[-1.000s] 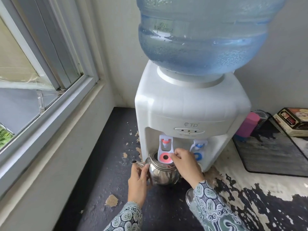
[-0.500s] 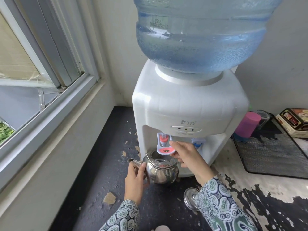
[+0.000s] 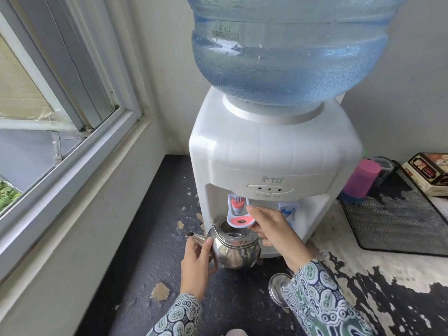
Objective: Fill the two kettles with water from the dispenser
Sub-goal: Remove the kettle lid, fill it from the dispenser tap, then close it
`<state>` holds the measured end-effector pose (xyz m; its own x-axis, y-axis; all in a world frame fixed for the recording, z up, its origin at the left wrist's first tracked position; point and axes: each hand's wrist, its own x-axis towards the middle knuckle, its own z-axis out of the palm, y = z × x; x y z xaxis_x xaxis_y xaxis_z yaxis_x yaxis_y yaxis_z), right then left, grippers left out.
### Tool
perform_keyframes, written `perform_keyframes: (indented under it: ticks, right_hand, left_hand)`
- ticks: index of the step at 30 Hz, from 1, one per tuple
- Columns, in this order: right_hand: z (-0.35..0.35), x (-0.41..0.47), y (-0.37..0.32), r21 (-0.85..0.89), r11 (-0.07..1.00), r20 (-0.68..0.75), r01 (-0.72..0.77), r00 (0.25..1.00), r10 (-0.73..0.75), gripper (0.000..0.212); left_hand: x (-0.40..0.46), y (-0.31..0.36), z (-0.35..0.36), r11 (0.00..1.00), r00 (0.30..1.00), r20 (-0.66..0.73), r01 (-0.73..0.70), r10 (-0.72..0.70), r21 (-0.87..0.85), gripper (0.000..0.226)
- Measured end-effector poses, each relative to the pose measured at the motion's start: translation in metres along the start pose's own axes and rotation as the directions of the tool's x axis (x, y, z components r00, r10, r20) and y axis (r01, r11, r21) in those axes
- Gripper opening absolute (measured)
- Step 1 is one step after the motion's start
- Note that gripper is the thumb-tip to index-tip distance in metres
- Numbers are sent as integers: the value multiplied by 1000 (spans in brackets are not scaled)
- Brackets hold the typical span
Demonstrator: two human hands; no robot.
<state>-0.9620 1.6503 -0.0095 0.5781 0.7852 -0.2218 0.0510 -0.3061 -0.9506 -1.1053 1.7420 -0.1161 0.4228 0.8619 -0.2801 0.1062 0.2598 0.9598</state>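
Observation:
A white water dispenser (image 3: pixel 274 156) with a big blue bottle (image 3: pixel 291 49) stands on the dark counter. A small steel kettle (image 3: pixel 236 248), lid off, sits under the red tap (image 3: pixel 238 213). My left hand (image 3: pixel 197 260) grips the kettle's left side, just behind its spout. My right hand (image 3: pixel 271 229) holds the red tap's lever, which is tilted up. The kettle's steel lid (image 3: pixel 277 289) lies on the counter, partly hidden behind my right sleeve. Only this one kettle is in sight.
A blue tap (image 3: pixel 287 209) sits right of the red one. A pink cup (image 3: pixel 361 178), a glass (image 3: pixel 384 167) and a box (image 3: pixel 429 173) stand by a black mat (image 3: pixel 397 226) on the right. A window sill (image 3: pixel 80 170) runs along the left. The counter's paint (image 3: pixel 363 275) is peeling.
My right hand has lifted the red tap's lever from hanging down to tilted up. The camera has moved slightly closer. My left hand stays on the kettle.

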Motion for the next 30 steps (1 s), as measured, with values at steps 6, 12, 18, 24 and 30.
perform_keyframes:
  ticks: [6,12,18,24,30]
  right_hand:
    - [-5,-3,1,26,1000,13,15,1000,-15,36]
    - [-7,-4,3,55,998,12,37,999,-37,37]
    - [-7,-5,4,88,995,23,41,999,-43,38]
    - [-9,-5,6,88,995,36,51,998,-54,34]
    - [-9,-5,6,115,992,50,50,997,-56,34]
  left_hand:
    - [0,1,0,1000,1000,9,11,-11,-14,15]
    - [0,2,1,1000,1000,12,13,-13,-25,13]
    - [-1,3,1,999,1000,11,25,-25,-32,14]
    - [-2,4,2,999,1000,7,31,-30,-38,15]
    - [-2,4,2,998,999,9,34,-33,-54,15]
